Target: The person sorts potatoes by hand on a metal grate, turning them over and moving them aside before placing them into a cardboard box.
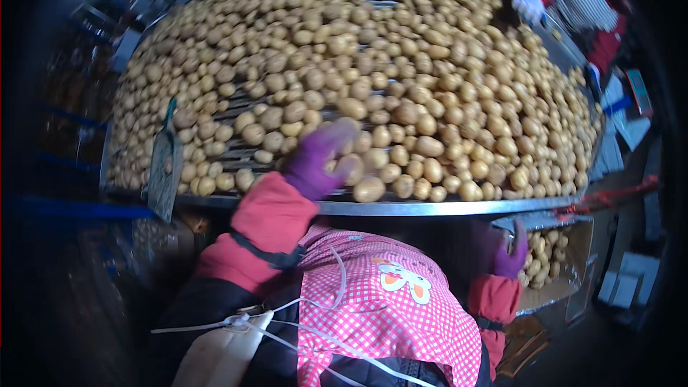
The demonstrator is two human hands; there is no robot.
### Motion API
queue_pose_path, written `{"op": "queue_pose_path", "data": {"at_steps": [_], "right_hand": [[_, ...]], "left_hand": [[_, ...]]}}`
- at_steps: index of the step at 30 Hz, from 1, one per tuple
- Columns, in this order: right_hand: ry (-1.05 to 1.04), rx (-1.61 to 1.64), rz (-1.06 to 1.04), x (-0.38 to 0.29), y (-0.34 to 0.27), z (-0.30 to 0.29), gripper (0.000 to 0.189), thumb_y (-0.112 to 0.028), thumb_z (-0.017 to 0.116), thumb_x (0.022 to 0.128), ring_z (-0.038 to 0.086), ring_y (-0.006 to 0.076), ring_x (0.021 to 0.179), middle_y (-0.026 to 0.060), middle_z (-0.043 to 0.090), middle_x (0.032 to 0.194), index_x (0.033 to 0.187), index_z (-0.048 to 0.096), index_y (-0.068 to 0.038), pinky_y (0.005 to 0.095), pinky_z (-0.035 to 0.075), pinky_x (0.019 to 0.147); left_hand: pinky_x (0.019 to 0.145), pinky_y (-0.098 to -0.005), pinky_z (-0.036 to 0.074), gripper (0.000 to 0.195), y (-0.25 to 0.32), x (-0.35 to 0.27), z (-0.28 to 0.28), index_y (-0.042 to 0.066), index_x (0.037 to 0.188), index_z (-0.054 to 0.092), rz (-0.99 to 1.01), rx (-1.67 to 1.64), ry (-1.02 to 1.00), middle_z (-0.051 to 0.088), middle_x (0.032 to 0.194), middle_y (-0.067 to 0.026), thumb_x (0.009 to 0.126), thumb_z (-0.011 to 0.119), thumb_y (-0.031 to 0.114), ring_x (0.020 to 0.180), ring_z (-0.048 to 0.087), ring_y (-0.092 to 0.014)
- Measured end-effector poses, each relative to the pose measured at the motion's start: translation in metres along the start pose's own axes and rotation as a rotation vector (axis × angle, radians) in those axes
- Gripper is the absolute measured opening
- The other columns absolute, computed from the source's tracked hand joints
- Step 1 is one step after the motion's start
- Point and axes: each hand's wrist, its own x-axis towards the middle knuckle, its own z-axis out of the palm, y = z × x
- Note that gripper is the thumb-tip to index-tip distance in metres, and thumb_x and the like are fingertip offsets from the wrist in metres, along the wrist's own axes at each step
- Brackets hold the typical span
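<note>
Potatoes (408, 113) cover a slatted metal sorting table (408, 208) in front of me. Over the near edge reaches my left hand (322, 158), in a purple glove, blurred, its fingers spread among the potatoes; whether it grips one cannot be told. My right hand (509, 252), also in a purple glove, is below the table edge, beside a cardboard box (583, 247) with potatoes in it. Its thumb and a finger stand apart, and I cannot tell whether it holds anything. A pink checked apron covers my front.
A flat scoop or shovel (165, 166) with a green handle leans over the table's left end. Across the table at the upper right, a person in red sleeves has a white-gloved hand (529, 8) at a metal chute (559, 45). A red strap (613, 196) hangs at the right corner.
</note>
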Motion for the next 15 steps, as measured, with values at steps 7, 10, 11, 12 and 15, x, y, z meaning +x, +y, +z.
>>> {"op": "queue_pose_path", "data": {"at_steps": [7, 10, 11, 12, 15], "right_hand": [[-0.426, 0.091, -0.896, 0.042, -0.275, 0.124, 0.041, -0.018, 0.07, 0.081, 0.067, 0.0287, 0.101, 0.0116, 0.07, 0.113, 0.121, 0.066, -0.011, 0.0437, 0.052, 0.082], [-0.636, -0.417, -0.865, 0.029, -0.303, 0.166, 0.062, -0.04, 0.077, 0.073, 0.066, 0.0336, 0.096, 0.013, 0.068, 0.112, 0.125, 0.063, -0.009, 0.0474, 0.051, 0.081], [-0.747, -0.466, -0.795, 0.032, -0.315, 0.167, 0.067, -0.044, 0.077, 0.071, 0.065, 0.0332, 0.097, 0.0122, 0.067, 0.112, 0.126, 0.061, -0.009, 0.0477, 0.051, 0.081], [-0.858, -0.51, -0.721, 0.031, -0.322, 0.168, 0.072, -0.049, 0.076, 0.07, 0.064, 0.0328, 0.098, 0.0114, 0.066, 0.112, 0.128, 0.059, -0.01, 0.0481, 0.05, 0.082], [-0.769, -0.49, -0.72, 0.018, -0.314, 0.176, 0.068, -0.045, 0.075, 0.073, 0.064, 0.0328, 0.101, 0.012, 0.066, 0.116, 0.127, 0.058, -0.008, 0.0481, 0.051, 0.083]], "left_hand": [[0.103, -0.0468, 0.048, 0.088, -0.115, -0.129, -0.13, 0.007, 0.145, 0.046, -0.653, 0.62, 0.116, 0.051, 0.144, -0.0215, 0.076, 0.081, 0.047, 0.125, 0.057, -0.036], [0.102, -0.0491, 0.048, 0.095, -0.098, -0.115, -0.117, 0.01, 0.151, 0.039, -0.62, 0.723, -0.132, 0.047, 0.147, -0.0224, 0.076, 0.078, 0.053, 0.125, 0.055, -0.04], [0.101, -0.0502, 0.049, 0.097, -0.091, -0.106, -0.108, 0.012, 0.153, 0.035, -0.622, 0.627, -0.15, 0.047, 0.146, -0.0234, 0.076, 0.078, 0.053, 0.124, 0.055, -0.043], [0.101, -0.0513, 0.049, 0.1, -0.087, -0.098, -0.098, 0.014, 0.155, 0.032, -0.625, 0.536, -0.169, 0.047, 0.145, -0.0244, 0.076, 0.079, 0.053, 0.123, 0.055, -0.045], [0.097, -0.0519, 0.051, 0.102, -0.089, -0.079, -0.054, 0.016, 0.157, 0.027, -0.521, 0.595, -0.034, 0.05, 0.14, -0.0256, 0.075, 0.079, 0.051, 0.119, 0.057, -0.048]]}}
